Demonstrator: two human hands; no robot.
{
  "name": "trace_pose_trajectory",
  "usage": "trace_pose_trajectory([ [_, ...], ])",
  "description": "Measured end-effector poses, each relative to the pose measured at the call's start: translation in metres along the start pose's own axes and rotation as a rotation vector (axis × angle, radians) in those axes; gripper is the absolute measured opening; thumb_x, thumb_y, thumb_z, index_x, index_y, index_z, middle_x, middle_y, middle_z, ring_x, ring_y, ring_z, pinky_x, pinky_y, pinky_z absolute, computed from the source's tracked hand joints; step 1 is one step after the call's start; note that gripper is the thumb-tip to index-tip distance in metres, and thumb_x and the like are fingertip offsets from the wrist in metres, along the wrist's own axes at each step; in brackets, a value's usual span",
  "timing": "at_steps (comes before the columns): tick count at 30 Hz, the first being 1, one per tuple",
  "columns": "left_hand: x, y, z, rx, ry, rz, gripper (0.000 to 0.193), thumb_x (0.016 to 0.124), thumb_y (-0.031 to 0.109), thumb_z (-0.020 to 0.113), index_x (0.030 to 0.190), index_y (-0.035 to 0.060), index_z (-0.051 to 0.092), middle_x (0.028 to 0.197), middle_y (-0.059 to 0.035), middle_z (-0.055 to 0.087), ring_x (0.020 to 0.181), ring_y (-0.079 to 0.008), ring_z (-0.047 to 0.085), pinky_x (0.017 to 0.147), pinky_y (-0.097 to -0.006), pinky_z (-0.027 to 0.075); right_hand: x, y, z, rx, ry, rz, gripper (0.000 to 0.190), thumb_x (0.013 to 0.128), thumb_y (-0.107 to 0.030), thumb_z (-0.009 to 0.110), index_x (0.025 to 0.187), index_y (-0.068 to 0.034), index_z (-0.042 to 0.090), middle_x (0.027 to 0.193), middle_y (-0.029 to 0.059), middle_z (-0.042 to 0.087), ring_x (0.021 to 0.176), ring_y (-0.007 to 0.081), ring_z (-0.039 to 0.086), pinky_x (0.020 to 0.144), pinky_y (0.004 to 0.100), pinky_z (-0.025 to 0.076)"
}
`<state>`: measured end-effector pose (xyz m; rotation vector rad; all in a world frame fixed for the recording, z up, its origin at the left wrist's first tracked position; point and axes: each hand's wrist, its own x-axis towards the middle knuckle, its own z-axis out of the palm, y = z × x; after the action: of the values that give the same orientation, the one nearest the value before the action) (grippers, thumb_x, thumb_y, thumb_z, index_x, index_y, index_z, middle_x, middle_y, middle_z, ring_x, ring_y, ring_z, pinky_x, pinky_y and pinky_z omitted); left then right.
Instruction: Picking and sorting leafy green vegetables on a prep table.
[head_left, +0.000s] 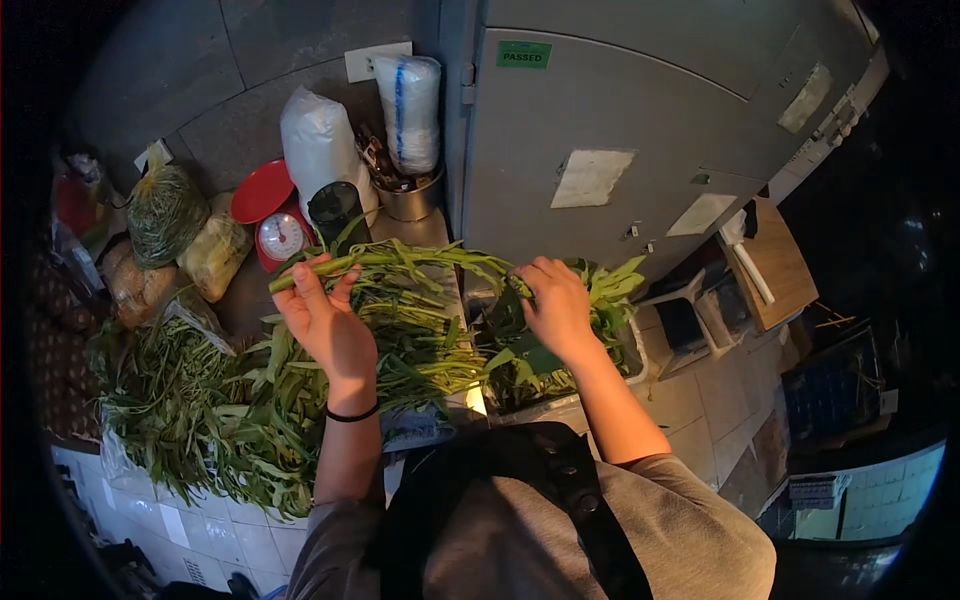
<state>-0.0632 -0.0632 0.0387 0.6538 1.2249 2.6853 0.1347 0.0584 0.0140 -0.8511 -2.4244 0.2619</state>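
My left hand (326, 322) pinches the thick cut end of a long green stalk (397, 253), which looks like water spinach, between thumb and fingers. From there the stalk runs right to my right hand (559, 307), whose fingers are curled round its leafy end above a white plastic tub (639, 352). Torn leaves and short stems (525, 367) fill that tub. Under the held stalk, cut stems (427, 330) lie side by side on the metal table. A big heap of leafy greens (202, 420) spreads left of my left wrist, partly over the table's edge.
Behind the greens stand a red dial scale (281, 236), a dark canister (337, 210), rolls of plastic bags (322, 135) and a metal pot (411, 199). Bagged produce (165, 217) sits at the left. A grey metal door (600, 112) rises ahead; a white plastic chair (709, 319) stands right.
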Motion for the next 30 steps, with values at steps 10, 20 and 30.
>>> trace_pose_trajectory([
  [10, -0.019, -0.01, 0.003, -0.06, -0.063, -0.178, 0.02, 0.091, 0.025, 0.046, 0.096, 0.0061, 0.04, 0.093, -0.0098, 0.053, 0.075, -0.0191, 0.057, 0.065, -0.0317, 0.05, 0.0, 0.027, 0.019, 0.427, 0.066, 0.139, 0.022, 0.078, -0.005, 0.06, 0.1, -0.001, 0.059, 0.099, 0.0117, 0.06, 0.091, 0.0291, 0.056, 0.08, 0.0299, 0.043],
  [20, -0.055, -0.034, 0.006, -0.079, -0.263, -0.234, 0.013, 0.093, 0.017, 0.043, 0.097, 0.006, 0.038, 0.093, -0.0095, 0.051, 0.08, -0.0166, 0.055, 0.07, -0.0324, 0.053, -0.041, 0.067, 0.021, 0.441, 0.106, 0.376, 0.013, 0.084, -0.01, 0.057, 0.091, 0.001, 0.057, 0.084, 0.0068, 0.06, 0.076, 0.0183, 0.057, 0.066, 0.0267, 0.042],
  [30, -0.055, -0.108, -0.003, 0.266, -0.506, -0.595, 0.029, 0.088, 0.015, 0.053, 0.108, 0.0026, 0.036, 0.1, -0.0133, 0.049, 0.092, -0.0203, 0.053, 0.078, -0.0341, 0.049, -0.133, 0.215, -0.05, 0.557, 0.582, 0.633, 0.02, 0.088, -0.021, 0.055, 0.093, -0.001, 0.057, 0.082, 0.0054, 0.061, 0.078, 0.0137, 0.056, 0.071, 0.0268, 0.043],
])
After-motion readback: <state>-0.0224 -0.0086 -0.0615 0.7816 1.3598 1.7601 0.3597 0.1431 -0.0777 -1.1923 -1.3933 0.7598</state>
